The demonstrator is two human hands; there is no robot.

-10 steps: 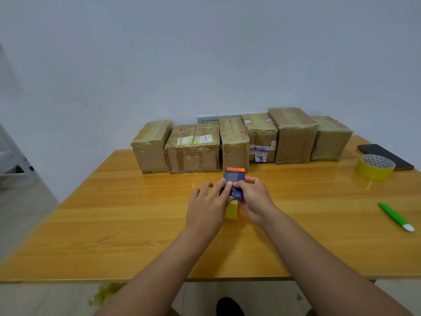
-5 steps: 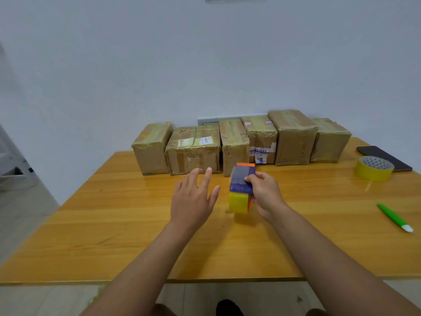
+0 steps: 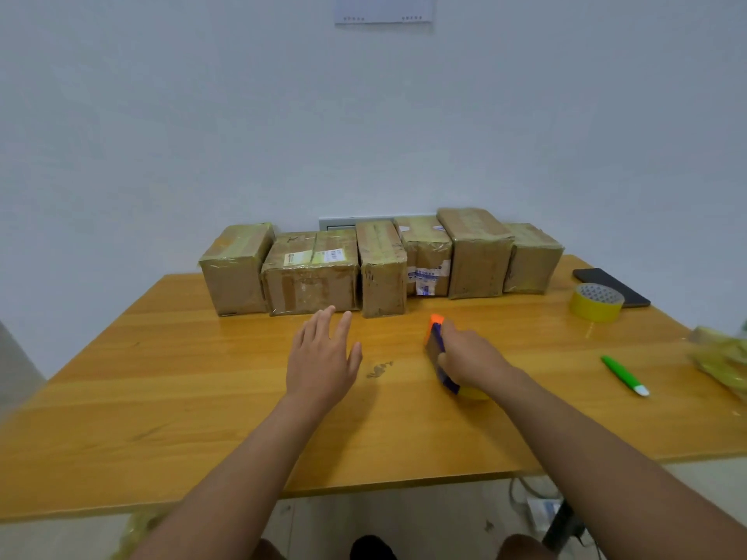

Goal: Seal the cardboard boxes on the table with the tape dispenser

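Reaching over the wooden table [image 3: 161,398], left hand [image 3: 321,363] is released, fingers straight, palm down, holding nothing | right hand [image 3: 471,359] curls round blue-and-orange tape dispenser [image 3: 435,344] with yellow tape, low at mid-table | six taped cardboard boxes [image 3: 380,266] line the far edge, flaps closed, contents hidden.

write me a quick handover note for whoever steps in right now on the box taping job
Left hand: open, fingers spread, above the table, holding nothing.
Right hand: grips the tape dispenser, low over the table, to the right of centre.
Cardboard boxes: six in a row at the far edge by the wall, each showing tape on it already; neither hand touches one.
Spare yellow tape roll, black phone and green pen lie to the right.
Done: dispenser in hand. Left: pull a box forward and tape it; which boxes still need sealing I cannot tell.
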